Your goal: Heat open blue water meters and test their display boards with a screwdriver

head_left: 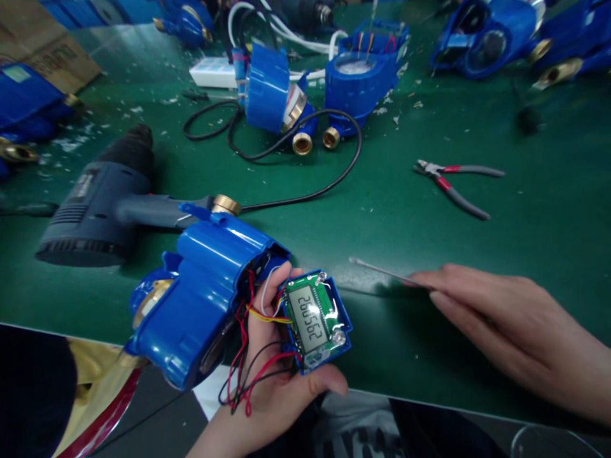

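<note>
My left hand point(286, 391) is closed round a circuit board with a display point(309, 318), set in a small blue frame; its digits face up. Red, black, yellow and white wires point(243, 356) run from the board into a blue water meter point(210, 280) with brass fittings, which lies on its side at the table's front edge. Between the thumb and fingers of my right hand point(506, 324) is a thin metal rod with a flattened tip point(382, 270). It points left toward the board, apart from it. Its rear end is hidden in the hand.
A grey heat gun point(105, 197) lies at the left, its handle behind the meter. Diagonal cutters point(453, 181) lie open-jawed at the right. More blue meters point(267, 89), a black cable point(353, 159), a white power strip point(212, 72) and a cardboard box point(52, 48) occupy the back.
</note>
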`<state>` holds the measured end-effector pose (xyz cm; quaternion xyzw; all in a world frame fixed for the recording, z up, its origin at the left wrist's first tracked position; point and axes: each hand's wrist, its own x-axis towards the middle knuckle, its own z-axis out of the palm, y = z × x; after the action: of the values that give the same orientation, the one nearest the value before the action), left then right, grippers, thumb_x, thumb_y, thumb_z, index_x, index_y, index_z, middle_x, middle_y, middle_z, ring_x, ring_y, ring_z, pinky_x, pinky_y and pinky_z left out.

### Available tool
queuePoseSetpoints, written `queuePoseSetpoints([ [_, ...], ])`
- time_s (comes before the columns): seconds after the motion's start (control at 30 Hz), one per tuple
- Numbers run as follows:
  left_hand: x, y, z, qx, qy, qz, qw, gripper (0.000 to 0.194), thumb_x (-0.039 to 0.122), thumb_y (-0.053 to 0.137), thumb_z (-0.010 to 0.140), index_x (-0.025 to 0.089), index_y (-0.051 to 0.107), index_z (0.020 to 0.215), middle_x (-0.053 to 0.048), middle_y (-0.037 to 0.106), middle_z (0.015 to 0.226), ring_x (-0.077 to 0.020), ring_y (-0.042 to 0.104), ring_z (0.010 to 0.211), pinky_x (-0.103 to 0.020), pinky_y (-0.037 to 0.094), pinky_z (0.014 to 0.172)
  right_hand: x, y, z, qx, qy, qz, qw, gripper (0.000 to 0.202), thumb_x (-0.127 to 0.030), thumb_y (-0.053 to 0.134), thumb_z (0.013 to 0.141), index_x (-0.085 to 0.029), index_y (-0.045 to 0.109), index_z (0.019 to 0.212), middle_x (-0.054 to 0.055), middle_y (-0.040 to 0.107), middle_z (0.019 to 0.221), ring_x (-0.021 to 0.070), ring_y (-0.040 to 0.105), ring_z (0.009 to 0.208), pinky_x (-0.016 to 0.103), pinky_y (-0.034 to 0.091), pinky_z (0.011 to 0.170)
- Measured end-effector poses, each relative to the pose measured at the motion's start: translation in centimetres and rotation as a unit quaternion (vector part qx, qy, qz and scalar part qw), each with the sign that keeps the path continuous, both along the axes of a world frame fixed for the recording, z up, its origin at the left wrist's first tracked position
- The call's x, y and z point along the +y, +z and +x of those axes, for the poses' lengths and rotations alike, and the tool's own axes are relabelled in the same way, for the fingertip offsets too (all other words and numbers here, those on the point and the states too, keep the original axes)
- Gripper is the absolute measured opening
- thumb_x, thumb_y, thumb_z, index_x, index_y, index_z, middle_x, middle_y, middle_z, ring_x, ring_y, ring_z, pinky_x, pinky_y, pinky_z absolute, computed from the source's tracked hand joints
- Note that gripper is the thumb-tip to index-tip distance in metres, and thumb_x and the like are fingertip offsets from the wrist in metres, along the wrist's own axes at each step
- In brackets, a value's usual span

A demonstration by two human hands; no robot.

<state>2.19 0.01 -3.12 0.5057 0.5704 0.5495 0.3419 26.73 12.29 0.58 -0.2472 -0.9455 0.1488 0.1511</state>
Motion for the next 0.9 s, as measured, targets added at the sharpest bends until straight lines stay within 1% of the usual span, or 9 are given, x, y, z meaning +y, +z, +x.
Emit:
queuePoseSetpoints([
  [0.07, 0.0, -0.3, -0.1, 0.004, 0.008, -0.005, 1.000, 0.095, 0.052, 0.085, 0.062, 0.041, 0.038, 0.144, -0.003, 0.051, 0.138, -0.0243, 0.058, 0.120, -0.032, 0.054, 0.095, 0.6, -0.7, 0.0, -0.058, -0.039, 0.100, 0.993, 0.022, -0.023, 0.040, 0.102, -0.013, 0.060, 0.106, 0.008, 0.063, 0.090, 0.0196, 0.062, 0.076, 0.032, 0.049, 0.063],
  [0.13, -0.1, -0.6, -0.3, 0.015, 0.015, -0.007, 1.000, 0.099, 0.055, 0.086, 0.059, 0.040, 0.038, 0.144, -0.003, 0.050, 0.138, -0.0258, 0.056, 0.122, -0.035, 0.051, 0.100, 0.9, -0.9, -0.5, -0.087, -0.058, 0.183, 0.978, 0.021, -0.021, 0.045, 0.099, -0.010, 0.062, 0.102, 0.012, 0.061, 0.095, 0.0256, 0.058, 0.080, 0.038, 0.047, 0.066],
  [0.17, -0.2, -0.7, -0.4, 0.019, 0.015, -0.008, 1.000, 0.100, 0.055, 0.086, 0.058, 0.040, 0.038, 0.145, -0.003, 0.049, 0.139, -0.0265, 0.054, 0.123, -0.036, 0.049, 0.101, 1.0, -0.7, -0.9, -0.078, -0.052, 0.200, 0.975, 0.019, -0.020, 0.048, 0.097, -0.009, 0.063, 0.103, 0.014, 0.061, 0.099, 0.0277, 0.057, 0.085, 0.041, 0.046, 0.070],
  [0.23, -0.3, -0.9, -0.5, 0.020, 0.008, -0.011, 1.000, 0.100, 0.054, 0.086, 0.059, 0.039, 0.038, 0.145, -0.003, 0.048, 0.140, -0.0269, 0.051, 0.126, -0.037, 0.046, 0.105, 0.7, 0.1, -2.2, -0.019, -0.006, 0.177, 0.984, 0.015, -0.018, 0.054, 0.095, -0.010, 0.063, 0.105, 0.013, 0.060, 0.102, 0.0267, 0.053, 0.092, 0.041, 0.043, 0.077],
  [0.3, -0.4, -0.9, -0.6, 0.014, 0.001, -0.012, 1.000, 0.099, 0.054, 0.086, 0.060, 0.040, 0.037, 0.145, -0.003, 0.047, 0.141, -0.0267, 0.049, 0.128, -0.037, 0.043, 0.107, 0.3, 1.3, -3.9, 0.055, 0.071, 0.104, 0.991, 0.012, -0.018, 0.055, 0.097, -0.013, 0.064, 0.103, 0.008, 0.061, 0.098, 0.0209, 0.050, 0.089, 0.035, 0.040, 0.078],
  [0.4, -0.2, -1.1, -0.6, 0.004, -0.002, -0.002, 1.000, 0.097, 0.056, 0.084, 0.060, 0.041, 0.038, 0.144, -0.002, 0.048, 0.140, -0.0266, 0.050, 0.126, -0.037, 0.044, 0.105, -0.2, 2.7, -6.2, 0.107, 0.166, 0.034, 0.980, 0.030, -0.016, 0.041, 0.103, -0.013, 0.069, 0.093, 0.005, 0.061, 0.086, 0.0170, 0.046, 0.081, 0.033, 0.035, 0.073],
  [0.5, 0.0, -1.2, -0.5, 0.003, -0.002, 0.010, 1.000, 0.096, 0.057, 0.084, 0.060, 0.041, 0.040, 0.144, -0.002, 0.048, 0.138, -0.0271, 0.050, 0.127, -0.038, 0.043, 0.106, -0.3, 3.1, -7.5, 0.094, 0.212, 0.038, 0.972, 0.041, -0.016, 0.033, 0.105, -0.011, 0.071, 0.091, 0.005, 0.060, 0.081, 0.0173, 0.044, 0.078, 0.035, 0.031, 0.072],
  [0.73, 0.0, -0.8, -0.4, 0.007, -0.006, 0.002, 1.000, 0.096, 0.058, 0.083, 0.061, 0.041, 0.038, 0.144, -0.002, 0.050, 0.138, -0.0273, 0.053, 0.126, -0.039, 0.047, 0.105, -0.2, 3.3, -8.3, 0.058, 0.250, 0.122, 0.959, 0.038, -0.016, 0.036, 0.103, -0.015, 0.072, 0.091, 0.001, 0.061, 0.081, 0.0171, 0.049, 0.081, 0.038, 0.032, 0.080],
  [0.9, -0.1, -0.9, -0.4, 0.016, -0.007, 0.003, 1.000, 0.096, 0.056, 0.084, 0.063, 0.040, 0.037, 0.145, -0.002, 0.050, 0.140, -0.0274, 0.052, 0.128, -0.038, 0.046, 0.107, -0.2, 3.0, -8.6, 0.057, 0.272, 0.129, 0.952, 0.039, -0.013, 0.036, 0.101, -0.017, 0.071, 0.083, 0.001, 0.064, 0.084, 0.0170, 0.050, 0.079, 0.038, 0.034, 0.077],
])
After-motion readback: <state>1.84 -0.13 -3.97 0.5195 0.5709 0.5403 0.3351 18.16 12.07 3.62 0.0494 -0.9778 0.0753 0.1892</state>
